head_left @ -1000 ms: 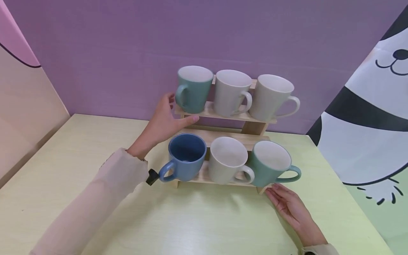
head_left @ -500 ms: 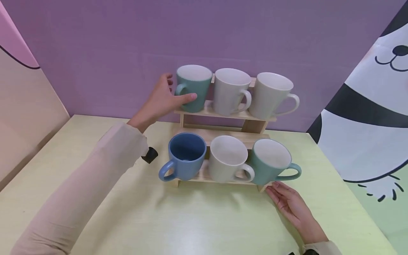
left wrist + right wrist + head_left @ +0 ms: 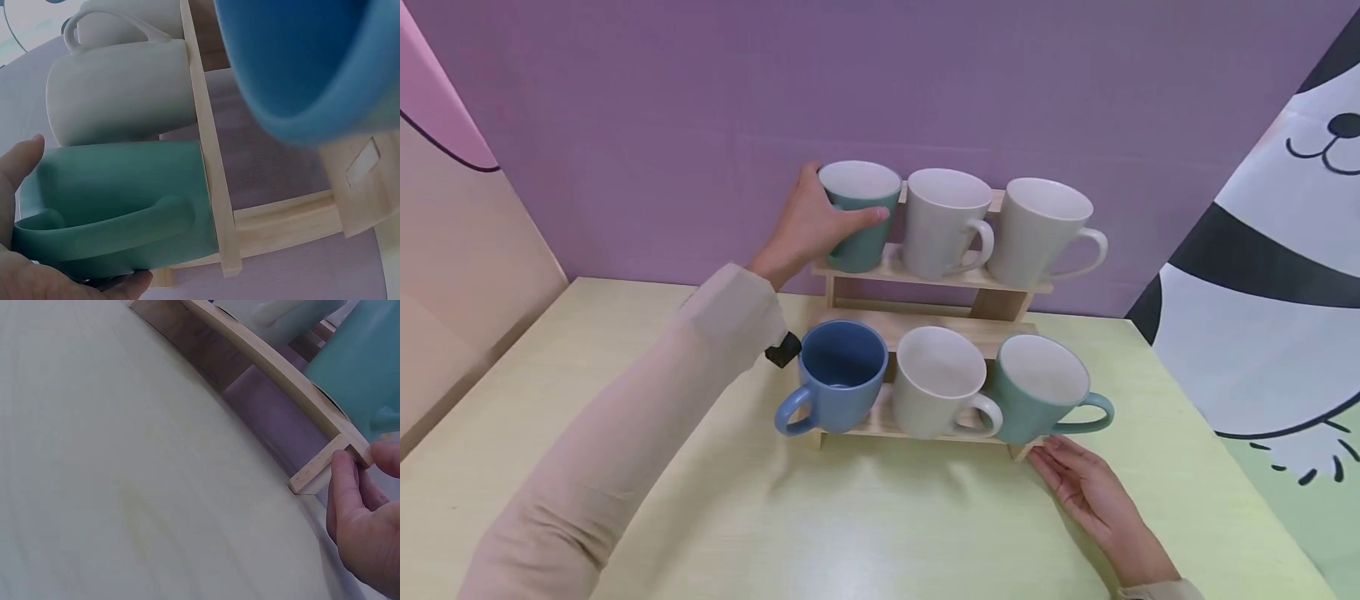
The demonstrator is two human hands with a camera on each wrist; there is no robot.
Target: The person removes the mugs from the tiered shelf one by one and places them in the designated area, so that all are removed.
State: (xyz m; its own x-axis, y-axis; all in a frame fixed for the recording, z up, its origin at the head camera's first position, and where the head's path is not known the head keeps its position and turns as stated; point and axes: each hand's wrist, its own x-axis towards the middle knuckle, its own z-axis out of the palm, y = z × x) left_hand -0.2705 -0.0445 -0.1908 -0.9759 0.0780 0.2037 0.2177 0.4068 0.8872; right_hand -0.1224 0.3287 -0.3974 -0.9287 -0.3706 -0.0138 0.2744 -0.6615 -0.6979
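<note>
My left hand (image 3: 820, 221) is curled round a teal mug (image 3: 859, 246) with a white inside, at the left end of the upper shelf. In the left wrist view the thumb lies near the rim of this mug (image 3: 125, 181) and the fingers reach under its handle side. The mug stands upright on a wooden tiered rack (image 3: 917, 325). At the rack's front right corner, my right hand (image 3: 1093, 496) pinches the end of the lower shelf. The right wrist view has its thumb on top of the wooden end piece (image 3: 322, 459) and the fingers below.
On the upper shelf are also a light grey mug (image 3: 943, 229) and a white mug (image 3: 1037, 233). The lower shelf bears a blue mug (image 3: 846, 392), a white mug (image 3: 928, 400) and a teal mug (image 3: 1030, 400). A purple wall (image 3: 700, 125) stands behind the table (image 3: 775, 525).
My left hand has risen from beside the upper shelf's left end and closed round the teal mug there. The right hand has kept its hold on the rack's corner.
</note>
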